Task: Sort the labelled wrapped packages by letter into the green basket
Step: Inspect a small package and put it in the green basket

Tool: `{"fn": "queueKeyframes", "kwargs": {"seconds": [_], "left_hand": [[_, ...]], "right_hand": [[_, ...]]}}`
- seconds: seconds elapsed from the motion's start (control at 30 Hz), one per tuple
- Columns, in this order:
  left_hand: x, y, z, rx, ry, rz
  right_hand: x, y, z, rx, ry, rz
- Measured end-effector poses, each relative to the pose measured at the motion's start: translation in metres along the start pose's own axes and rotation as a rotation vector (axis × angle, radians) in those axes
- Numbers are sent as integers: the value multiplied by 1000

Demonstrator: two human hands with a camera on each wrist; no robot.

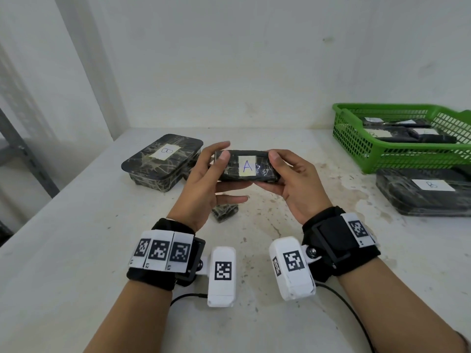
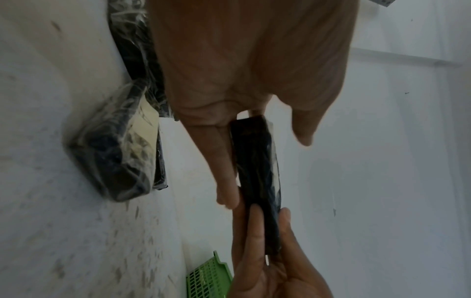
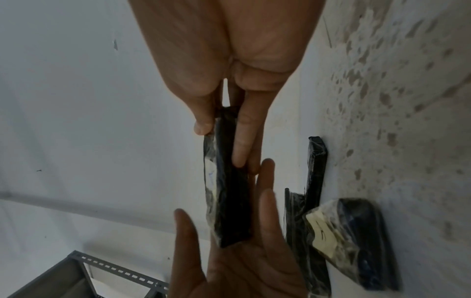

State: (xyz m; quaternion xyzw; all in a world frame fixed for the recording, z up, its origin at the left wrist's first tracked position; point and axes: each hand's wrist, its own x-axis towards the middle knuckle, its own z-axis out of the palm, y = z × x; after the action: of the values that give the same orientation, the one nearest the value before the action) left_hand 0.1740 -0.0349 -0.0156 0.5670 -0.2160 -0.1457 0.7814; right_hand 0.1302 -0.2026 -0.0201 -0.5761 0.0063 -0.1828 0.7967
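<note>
A black wrapped package with a white label marked A [image 1: 246, 166] is held up over the table, label toward me. My right hand [image 1: 275, 171] pinches its right end, thumb on the labelled face and fingers behind. The right wrist view shows that thumb [image 3: 203, 127] pressed on the package [image 3: 229, 201]. My left hand [image 1: 212, 171] cradles the left end. In the left wrist view its straight fingers [image 2: 224, 171] lie along the package's back [image 2: 257, 171] and its thumb stands off the face. The green basket [image 1: 382, 159] sits at the right rear and holds several labelled packages [image 1: 397, 133].
A larger wrapped box marked B [image 1: 163, 161] lies left of my hands. Another B box [image 1: 428, 194] lies in front of the basket. A small wrapped package [image 1: 225, 212] sits on the stained table below my hands. A grey metal rack [image 1: 25, 154] stands at the left.
</note>
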Motion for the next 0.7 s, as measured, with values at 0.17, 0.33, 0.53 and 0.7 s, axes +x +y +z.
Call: {"fn": "queueKeyframes", "kwargs": {"seconds": [0.17, 0.33, 0.53, 0.7], "left_hand": [[1, -3, -2, 22, 55, 92], [0, -3, 0, 24, 51, 45], [1, -4, 3, 59, 124, 63], [1, -6, 4, 65, 119, 54]], "right_hand": [[-1, -6, 1, 29, -45, 93], [-2, -5, 2, -79, -13, 42], [-2, -4, 5, -156, -27, 66], [-4, -4, 6, -193, 8, 62]]}}
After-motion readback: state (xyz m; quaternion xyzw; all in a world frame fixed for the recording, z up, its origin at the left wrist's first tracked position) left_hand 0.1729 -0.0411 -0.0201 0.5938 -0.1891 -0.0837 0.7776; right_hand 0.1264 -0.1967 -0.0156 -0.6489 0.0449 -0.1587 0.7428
